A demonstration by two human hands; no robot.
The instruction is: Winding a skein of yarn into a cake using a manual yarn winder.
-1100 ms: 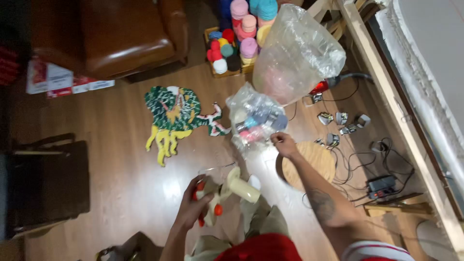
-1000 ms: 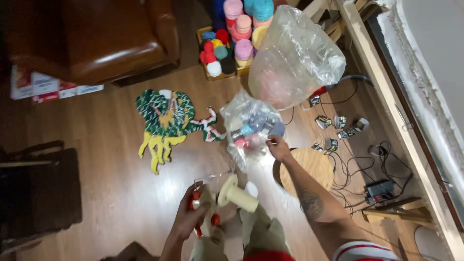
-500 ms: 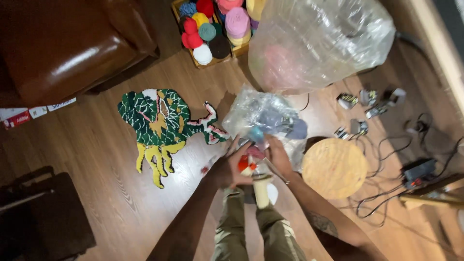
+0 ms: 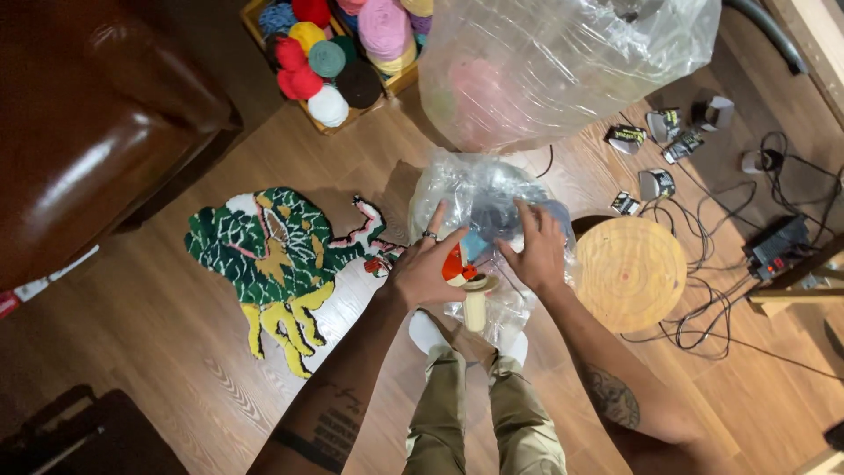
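while both hands are holding the small clear plastic bag (image 4: pixel 492 207) on the floor just above the feet, left hand (image 4: pixel 426 268) is pinching an orange yarn cone (image 4: pixel 462 268) against it, right hand (image 4: pixel 536 246) fingers spreading over the bag to steady it.

Big clear plastic bag (image 4: pixel 563 62) bulges up top, a smaller crinkly clear bag (image 4: pixel 479 198) sits under both hands. Few small black-and-yellow labelled packets (image 4: pixel 626 135) lie scattered right of them.

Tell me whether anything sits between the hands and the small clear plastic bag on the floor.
Nothing visible does: the left hand and right hand both rest directly on the small clear plastic bag.
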